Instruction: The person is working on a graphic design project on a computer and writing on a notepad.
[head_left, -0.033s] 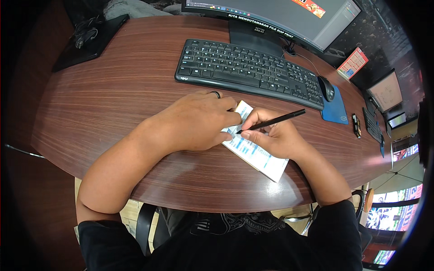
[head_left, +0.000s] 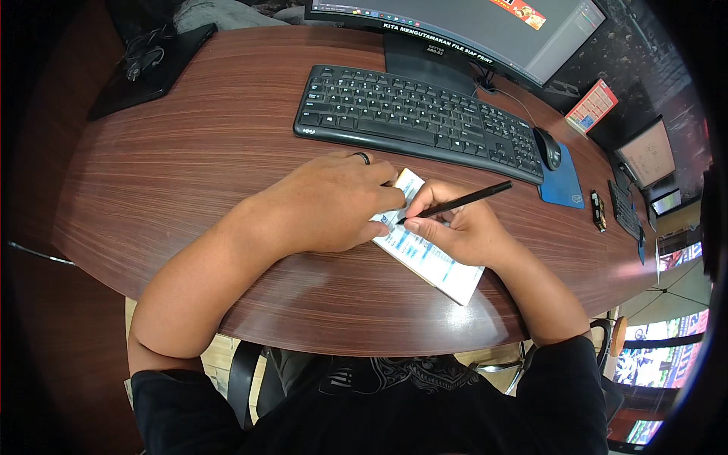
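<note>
A narrow pad of white printed forms (head_left: 447,273) with blue print lies slanted on the brown wooden desk (head_left: 326,311) before me. My left hand (head_left: 337,201), wearing a dark ring, rests palm down over the pad's upper left edge. Its thumb and index finger are apart on the paper; the other fingers curl at the far end and are partly hidden. Between the thumb and fingers of my right hand (head_left: 462,227) is a slim black pen (head_left: 474,197). The pen's tip points down at the paper near my left fingertips, and its back end slants up to the right.
Beyond my hands lies a black keyboard (head_left: 417,114), with a mouse (head_left: 547,148) on a blue mouse pad (head_left: 561,186) to its right. A monitor (head_left: 485,34) stands behind. Far left is a flat black device (head_left: 144,83) with coiled cable; a small dark box (head_left: 598,211) lies right.
</note>
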Demonstrator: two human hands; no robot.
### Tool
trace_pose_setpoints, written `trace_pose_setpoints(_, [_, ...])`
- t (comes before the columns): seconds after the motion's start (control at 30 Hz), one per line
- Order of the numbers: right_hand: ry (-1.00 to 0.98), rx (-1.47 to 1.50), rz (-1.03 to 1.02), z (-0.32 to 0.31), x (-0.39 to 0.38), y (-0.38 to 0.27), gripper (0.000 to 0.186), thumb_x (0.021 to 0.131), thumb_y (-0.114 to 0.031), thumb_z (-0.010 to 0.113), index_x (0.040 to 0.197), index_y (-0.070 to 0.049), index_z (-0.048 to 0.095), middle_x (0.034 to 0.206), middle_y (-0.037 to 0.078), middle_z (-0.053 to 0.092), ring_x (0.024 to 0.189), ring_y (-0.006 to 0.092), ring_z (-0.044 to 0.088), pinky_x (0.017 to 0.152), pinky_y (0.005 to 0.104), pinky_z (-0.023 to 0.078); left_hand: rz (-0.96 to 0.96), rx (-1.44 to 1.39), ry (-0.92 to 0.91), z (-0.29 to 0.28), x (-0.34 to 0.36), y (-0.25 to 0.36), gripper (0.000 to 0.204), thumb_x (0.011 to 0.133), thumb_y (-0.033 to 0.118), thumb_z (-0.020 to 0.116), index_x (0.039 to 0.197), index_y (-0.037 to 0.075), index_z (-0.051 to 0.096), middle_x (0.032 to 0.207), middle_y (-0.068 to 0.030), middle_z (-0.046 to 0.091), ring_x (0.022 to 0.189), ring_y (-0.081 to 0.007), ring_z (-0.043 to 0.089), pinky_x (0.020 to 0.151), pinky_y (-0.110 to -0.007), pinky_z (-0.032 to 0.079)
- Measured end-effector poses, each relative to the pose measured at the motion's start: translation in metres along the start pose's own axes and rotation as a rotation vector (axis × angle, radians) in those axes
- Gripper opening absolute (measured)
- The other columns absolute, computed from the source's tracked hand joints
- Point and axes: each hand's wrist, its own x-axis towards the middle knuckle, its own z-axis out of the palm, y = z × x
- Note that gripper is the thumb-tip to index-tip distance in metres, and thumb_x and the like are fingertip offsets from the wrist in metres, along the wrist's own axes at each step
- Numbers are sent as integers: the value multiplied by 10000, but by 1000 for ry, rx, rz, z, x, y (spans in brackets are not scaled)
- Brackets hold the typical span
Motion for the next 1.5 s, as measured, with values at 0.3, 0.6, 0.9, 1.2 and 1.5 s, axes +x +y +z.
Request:
trace_pose_setpoints(0.3, [-10, 28, 48, 2, -1, 1, 86, 973, -105, 722, 998, -59, 655, 926, 35, 692, 837, 103, 655, 705, 288, 536, -27, -16, -22, -2, 1, 2, 293, 892, 284, 754, 1117, 101, 720, 1173, -71, 644, 1026, -307, 626, 913, -458, 514])
trace_pose_setpoints(0.6, [-18, -7, 10, 0, 0, 2, 97, 978, -117, 721, 1008, -56, 653, 941, 43, 697, 832, 105, 660, 686, 277, 532, 0, -17, 10, -2, 1, 2, 292, 885, 278, 762, 1101, 93, 695, 1158, -80, 695, 1018, -324, 632, 919, -467, 510])
trace_pose_setpoints(0.9, [-27, 95, 79, -1, 1, 2, 85, 986, -108, 709, 1005, -58, 643, 938, 40, 701, 836, 98, 683, 678, 273, 554, -15, -24, 4, -2, 0, 2, 310, 889, 278, 760, 1132, 94, 702, 1182, -79, 694, 1033, -320, 633, 941, -466, 509])
trace_pose_setpoints(1.2, [-11, 44, 62, 2, 0, 1, 81, 981, -107, 712, 1003, -64, 647, 930, 32, 697, 819, 97, 675, 673, 272, 546, -13, -19, -4, -1, -1, 1, 308, 892, 271, 758, 1143, 99, 709, 1205, -80, 684, 1049, -319, 635, 948, -463, 509])
trace_pose_setpoints(1.5, [6, -45, -42, 1, 0, 3, 86, 983, -114, 710, 1011, -59, 650, 949, 44, 698, 828, 100, 674, 674, 279, 547, -20, -42, 18, -1, 1, 2, 321, 868, 248, 773, 1132, 85, 694, 1240, -72, 679, 1040, -317, 638, 955, -459, 508])
